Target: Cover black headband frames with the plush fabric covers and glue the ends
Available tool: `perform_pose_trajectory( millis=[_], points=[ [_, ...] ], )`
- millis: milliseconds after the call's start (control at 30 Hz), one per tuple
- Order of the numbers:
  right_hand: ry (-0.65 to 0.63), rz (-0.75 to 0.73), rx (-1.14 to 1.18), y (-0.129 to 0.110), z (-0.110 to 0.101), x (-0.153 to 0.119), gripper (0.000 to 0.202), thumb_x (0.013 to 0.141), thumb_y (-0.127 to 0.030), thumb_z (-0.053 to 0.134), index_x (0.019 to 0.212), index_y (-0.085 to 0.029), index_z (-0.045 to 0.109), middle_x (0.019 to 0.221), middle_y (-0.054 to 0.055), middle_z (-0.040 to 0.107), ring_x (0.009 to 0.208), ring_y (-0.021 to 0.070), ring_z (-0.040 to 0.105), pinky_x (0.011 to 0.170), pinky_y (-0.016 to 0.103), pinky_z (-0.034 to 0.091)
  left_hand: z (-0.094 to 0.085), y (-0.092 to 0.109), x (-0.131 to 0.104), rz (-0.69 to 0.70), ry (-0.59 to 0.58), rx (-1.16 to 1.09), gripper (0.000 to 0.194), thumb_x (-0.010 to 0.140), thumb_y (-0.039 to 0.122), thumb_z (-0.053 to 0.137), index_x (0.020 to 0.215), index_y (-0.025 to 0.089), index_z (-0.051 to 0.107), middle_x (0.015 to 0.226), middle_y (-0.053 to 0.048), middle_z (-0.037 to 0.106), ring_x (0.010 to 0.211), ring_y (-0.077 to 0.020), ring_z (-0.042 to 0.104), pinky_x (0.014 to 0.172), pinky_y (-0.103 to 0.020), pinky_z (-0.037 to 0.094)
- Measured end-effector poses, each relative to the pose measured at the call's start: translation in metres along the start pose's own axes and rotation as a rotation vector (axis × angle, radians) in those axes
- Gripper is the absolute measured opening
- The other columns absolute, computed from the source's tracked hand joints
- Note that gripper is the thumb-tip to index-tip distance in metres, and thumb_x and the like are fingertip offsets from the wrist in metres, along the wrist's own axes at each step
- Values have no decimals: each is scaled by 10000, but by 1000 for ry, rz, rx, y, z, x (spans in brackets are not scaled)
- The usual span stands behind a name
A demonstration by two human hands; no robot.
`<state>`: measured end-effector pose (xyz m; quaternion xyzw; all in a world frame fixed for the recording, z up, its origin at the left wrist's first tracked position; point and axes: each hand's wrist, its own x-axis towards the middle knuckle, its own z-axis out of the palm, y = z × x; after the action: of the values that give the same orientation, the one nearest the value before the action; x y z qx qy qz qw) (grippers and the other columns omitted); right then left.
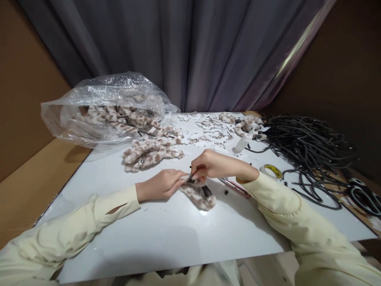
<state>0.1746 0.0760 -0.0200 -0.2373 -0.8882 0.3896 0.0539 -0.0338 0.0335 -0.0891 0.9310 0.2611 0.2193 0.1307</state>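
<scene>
Pinching fluffy piece (198,197), fingertips of right hand (205,166) partly hiding its dark end.

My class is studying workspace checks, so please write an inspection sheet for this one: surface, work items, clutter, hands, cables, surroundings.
Surface: white table, glossy.
Work items: spotted furry strip in hand; more furry pieces beyond, others in a clear plastic bag.
Clutter: pale scraps scattered at the back; bottle, tape roll and partly hidden red-handled tool to the right.
Hands: left hand grips the strip; right hand pinches its dark end.
Cables: black cords heaped at right; whether electrical, cannot tell.
Surroundings: grey-purple curtain behind.
</scene>
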Motion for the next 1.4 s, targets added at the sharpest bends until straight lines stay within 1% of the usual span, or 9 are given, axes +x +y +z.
perform_pose_trajectory(
  millis=[133,233,367,500,700,833,1033,1167,1400],
  points=[
    [30,-87,-132,-5,-3,-2,121,760,-84,557,702,-121,657,596,18,662,570,95,604,555,172,423,-2,0,1,-58,-14,-75,204,943,250,267,867,170,439,711,-28,543,617,-144,517,594,-253,385],
    [22,-67,-108,-2,-4,-2,105,753,-99,573,696,-121,658,594,22,664,576,105,614,551,174,428,-2,0,1,-46,-2,-82,194,941,243,273,863,171,435,697,-21,530,605,-140,508,585,-247,380],
    [11,65,142,8,-1,1,70,747,-169,600,715,-126,645,573,15,657,560,120,629,552,194,471,0,0,0,3,32,-20,173,926,218,293,896,157,452,682,-30,531,610,-157,506,592,-264,390],
    [9,193,411,18,4,5,99,692,-214,654,704,-119,628,541,5,640,525,127,624,536,222,502,1,-1,-2,34,56,15,158,915,198,312,897,150,461,685,-44,549,621,-165,517,600,-269,401],
    [11,265,529,24,5,8,121,632,-205,694,678,-120,620,577,11,661,592,155,662,580,246,528,1,-2,-1,20,43,-8,162,921,201,312,900,149,464,677,-31,532,605,-153,503,590,-262,392],
    [21,286,549,25,4,9,126,608,-204,704,656,-126,618,567,2,656,576,143,652,571,233,516,0,-1,-1,-17,48,-49,163,931,200,304,936,147,458,673,-15,521,594,-139,500,586,-248,394],
    [34,316,542,22,6,10,117,602,-196,686,638,-127,598,497,-23,601,492,113,589,517,224,479,2,-2,-2,57,68,53,139,908,177,330,886,154,466,675,-32,547,602,-152,513,591,-259,408],
    [84,308,467,20,7,12,128,619,-216,678,666,-125,600,479,-34,568,442,77,513,464,193,416,2,-1,-2,86,72,87,140,897,164,336,905,148,474,682,-41,567,604,-156,529,581,-258,410],
    [118,258,343,14,13,14,77,658,-186,606,702,-128,584,596,-12,582,553,101,542,525,205,408,0,1,0,135,53,153,156,881,145,333,910,133,486,684,-53,585,603,-165,543,576,-266,412]
  ],
)
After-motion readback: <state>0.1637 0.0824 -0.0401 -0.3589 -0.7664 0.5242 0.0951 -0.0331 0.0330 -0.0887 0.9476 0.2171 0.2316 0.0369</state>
